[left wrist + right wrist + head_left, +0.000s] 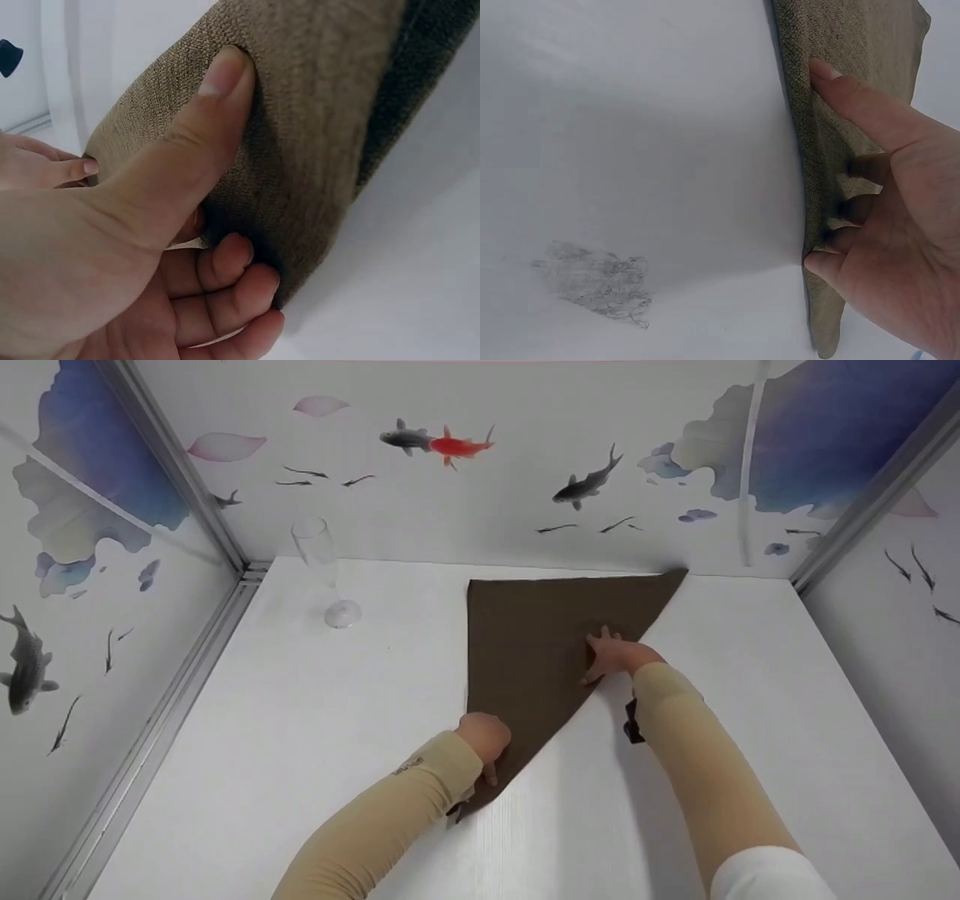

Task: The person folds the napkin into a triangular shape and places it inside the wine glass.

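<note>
A brown woven cloth (525,637), folded to a triangle with its long slanted edge toward the right, lies on the white table. My left hand (486,739) is at the cloth's narrow near end. In the left wrist view, the thumb (217,105) lies along the fabric and the curled fingers (232,289) tuck behind it, pinching it. My right hand (611,654) rests on the slanted edge farther up, fingers spread. The right wrist view shows its thumb (855,101) and fingertips touching the fabric along the fold.
A clear stemmed glass (319,551) stands at the back left of the white table (300,720). White panels printed with fish (585,484) and petals enclose the back and sides. A grey smudge (596,281) marks the tabletop in the right wrist view.
</note>
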A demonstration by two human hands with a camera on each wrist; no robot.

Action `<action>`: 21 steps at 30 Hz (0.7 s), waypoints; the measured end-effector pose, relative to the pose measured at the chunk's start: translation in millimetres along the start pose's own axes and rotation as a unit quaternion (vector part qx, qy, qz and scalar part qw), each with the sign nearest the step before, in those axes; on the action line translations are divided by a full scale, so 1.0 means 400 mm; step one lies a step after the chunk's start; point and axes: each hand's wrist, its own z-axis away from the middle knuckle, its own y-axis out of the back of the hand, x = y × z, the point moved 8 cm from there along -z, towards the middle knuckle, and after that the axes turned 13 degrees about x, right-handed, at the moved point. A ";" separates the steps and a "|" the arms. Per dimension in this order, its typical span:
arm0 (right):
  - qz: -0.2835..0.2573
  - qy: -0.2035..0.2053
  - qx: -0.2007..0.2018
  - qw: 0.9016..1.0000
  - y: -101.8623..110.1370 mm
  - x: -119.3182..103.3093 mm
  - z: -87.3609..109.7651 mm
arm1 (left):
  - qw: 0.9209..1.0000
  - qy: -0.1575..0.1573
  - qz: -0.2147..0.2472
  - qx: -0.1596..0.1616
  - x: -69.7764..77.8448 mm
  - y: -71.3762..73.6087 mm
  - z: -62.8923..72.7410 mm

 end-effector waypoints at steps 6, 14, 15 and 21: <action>0.011 0.020 0.005 1.000 0.004 0.002 -0.008 | 1.000 0.008 0.003 0.011 0.018 0.004 -0.002; 0.025 0.030 0.006 0.999 0.012 0.011 -0.023 | 1.000 0.017 -0.002 0.009 0.035 0.011 -0.008; 0.024 0.030 0.006 0.999 0.013 0.013 -0.025 | 1.000 0.015 -0.004 0.008 0.039 0.011 -0.009; 0.023 0.035 0.002 0.999 0.015 0.022 -0.033 | 1.000 0.018 -0.004 0.006 0.058 0.010 -0.019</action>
